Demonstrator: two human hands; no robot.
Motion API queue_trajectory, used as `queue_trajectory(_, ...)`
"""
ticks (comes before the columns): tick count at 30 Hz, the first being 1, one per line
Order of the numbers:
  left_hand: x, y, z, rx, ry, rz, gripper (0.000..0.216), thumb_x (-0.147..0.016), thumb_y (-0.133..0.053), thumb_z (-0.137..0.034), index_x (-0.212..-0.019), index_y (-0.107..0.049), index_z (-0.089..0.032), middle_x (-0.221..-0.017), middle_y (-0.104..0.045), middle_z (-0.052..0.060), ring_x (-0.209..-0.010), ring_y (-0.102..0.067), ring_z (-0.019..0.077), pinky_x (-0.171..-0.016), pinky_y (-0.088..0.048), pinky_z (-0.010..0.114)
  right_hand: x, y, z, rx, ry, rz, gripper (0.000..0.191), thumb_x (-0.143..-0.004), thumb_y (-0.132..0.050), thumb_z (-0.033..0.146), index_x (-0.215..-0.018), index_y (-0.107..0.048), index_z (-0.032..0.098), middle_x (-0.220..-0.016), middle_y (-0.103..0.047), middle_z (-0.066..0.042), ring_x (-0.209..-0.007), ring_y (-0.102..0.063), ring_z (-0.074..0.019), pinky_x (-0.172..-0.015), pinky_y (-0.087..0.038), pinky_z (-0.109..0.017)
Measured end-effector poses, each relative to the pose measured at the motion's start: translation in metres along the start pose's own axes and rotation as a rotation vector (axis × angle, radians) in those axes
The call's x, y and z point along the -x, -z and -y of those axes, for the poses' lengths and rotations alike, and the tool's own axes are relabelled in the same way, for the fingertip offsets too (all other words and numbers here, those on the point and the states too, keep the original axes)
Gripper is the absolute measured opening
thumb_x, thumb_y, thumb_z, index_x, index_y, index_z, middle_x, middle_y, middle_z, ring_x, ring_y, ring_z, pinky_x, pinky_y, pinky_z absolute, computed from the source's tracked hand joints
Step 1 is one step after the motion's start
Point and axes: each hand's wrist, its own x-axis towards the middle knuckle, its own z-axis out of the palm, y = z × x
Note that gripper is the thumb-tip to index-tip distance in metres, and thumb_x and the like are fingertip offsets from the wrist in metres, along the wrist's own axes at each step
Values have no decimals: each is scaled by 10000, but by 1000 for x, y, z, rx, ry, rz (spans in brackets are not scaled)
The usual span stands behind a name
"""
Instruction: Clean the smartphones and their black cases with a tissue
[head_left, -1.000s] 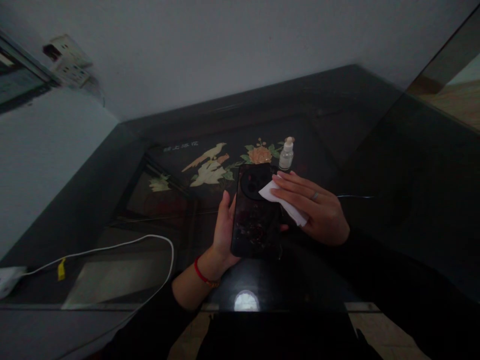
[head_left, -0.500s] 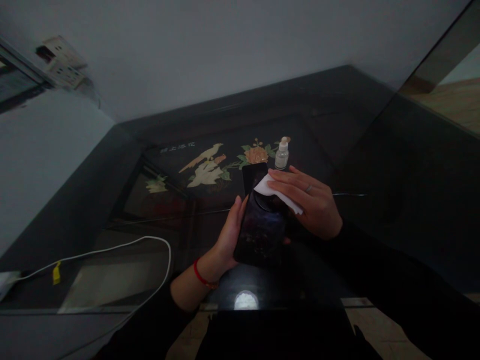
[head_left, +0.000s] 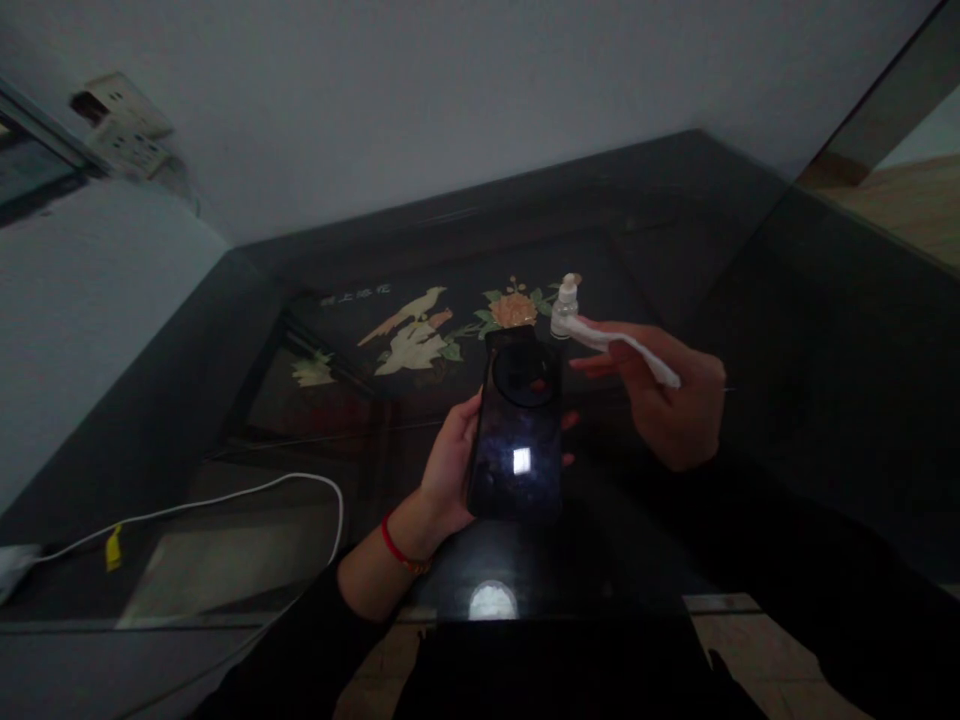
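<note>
"2 bare hands show over the glossy black counter (head_left: 187,400). What has the left hand (head_left: 446,475) got?"

"A dark smartphone (head_left: 517,430), back uppermost, lifted toward the middle of the counter. Its fingers (head_left: 570,420) are half curled: thumb along 1 long edge, 2 tips peeping past the other, the rest hidden underneath."

"Why by the edges?"

"Probably because that props it from below and leaves the whole back uncovered, round camera housing (head_left: 529,372) included."

"And the right hand (head_left: 675,400)?"

"To the right of the smartphone, apart from it. Thumb and forefinger are nearly closed, pinching a folded white cloth (head_left: 630,348); at least 1 more finger reaches out loosely below. I'd say a light pinch like that leaves most of the cloth free."

"Does the cloth touch the small clear bottle (head_left: 561,318)?"

"They overlap in view; I cannot tell whether they touch. The bottle stands upright just beyond the smartphone, within easy reach, which is likely why it's there."

"How are the arms set?"

"The left forearm slants up from the lower left, red bracelet (head_left: 396,545) at the wrist, palm seemingly turned up. The right comes from the lower right in a dark sleeve (head_left: 787,540), wrist bent inward, thumb side up."
</note>
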Motion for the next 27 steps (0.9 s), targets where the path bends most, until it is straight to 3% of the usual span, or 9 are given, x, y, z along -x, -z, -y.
queue_trajectory(2, 3, -2, 2, -42, 104, 10, 600, -951, -282, -486, -1400, -428, -116, -1115, -686, 153, -918, -678, 257, -894, -475, 438, -5, -2, 0, -69, -84, -91, 228, -952, -492, 203, -1093, -671, 212, -1034, -741, -38, -710, -735, -146, -567, -598, -230)
queue_trajectory(4, 6, -3, 5, -81, 136, 6, 590, -950, -327, -489, -1427, -393, -149, -1099, -691, 135, -878, -680, 244, -850, -499, 429, -10, -5, 1, -56, -35, -88, 231, -946, -497, 199, -1095, -674, 210, -1045, -739, -43, -832, -734, -172, -675, -611, -270)
queue_trajectory(7, 7, -1, 10, -171, 55, 9, 554, -938, -423, -439, -1456, -341, -262, -1197, -655, 98, -944, -665, 248, -802, -529, 423, -12, -10, 5, 37, 150, 50, 262, -929, -499, 169, -1138, -655, 195, -1142, -709, -62, -1058, -672, -192, -907, -558, -343)
queue_trajectory(9, 6, 2, 13, -245, -24, 14, 545, -915, -494, -415, -1435, -376, -302, -1234, -639, 86, -963, -660, 243, -777, -542, 394, -11, -13, 8, 67, 255, 156, 274, -918, -508, 170, -1158, -640, 171, -1204, -678, -91, -1135, -630, -196, -980, -516, -373)
queue_trajectory(13, 2, 11, 14, -284, 7, -45, 470, -899, -489, -496, -1186, -632, -153, -999, -717, 109, -777, -685, 196, -680, -539, 288, -9, -14, 9, 90, 461, 285, 283, -913, -504, 157, -1169, -625, 148, -1230, -659, -121, -1181, -599, -218, -1029, -476, -440)
queue_trajectory(15, 2, 12, 12, -259, 20, -82, 492, -900, -455, -537, -1048, -683, -128, -888, -728, 96, -713, -687, 180, -638, -527, 256, -9, -13, 7, 95, 543, 324, 287, -911, -506, 151, -1174, -621, 141, -1219, -665, -126, -1188, -594, -228, -1034, -471, -452)
queue_trajectory(20, 0, 11, 10, -257, -60, 20, 620, -870, -404, -648, -1206, -618, -173, -966, -727, 94, -711, -684, 169, -692, -525, 275, -9, -13, 2, 163, 456, 275, 296, -886, -533, 123, -1170, -617, 123, -1237, -647, -160, -1182, -597, -242, -1013, -488, -446)
queue_trajectory(25, -1, 11, 11, -138, 25, 4, 682, -874, -364, -669, -1227, -600, -135, -940, -730, 109, -844, -688, 218, -851, -500, 354, -5, -16, 9, 104, 616, 405, 273, -913, -519, 199, -1160, -612, 128, -1177, -683, -140, -1160, -613, -240, -1037, -458, -484)
queue_trajectory(27, -1, 10, 10, -96, 11, 1, 669, -889, -334, -659, -1248, -584, -153, -982, -725, 106, -923, -678, 228, -902, -479, 378, -6, -14, 7, 120, 584, 383, 279, -913, -515, 199, -1170, -605, 134, -1192, -675, -144, -1169, -607, -236, -1044, -449, -486)
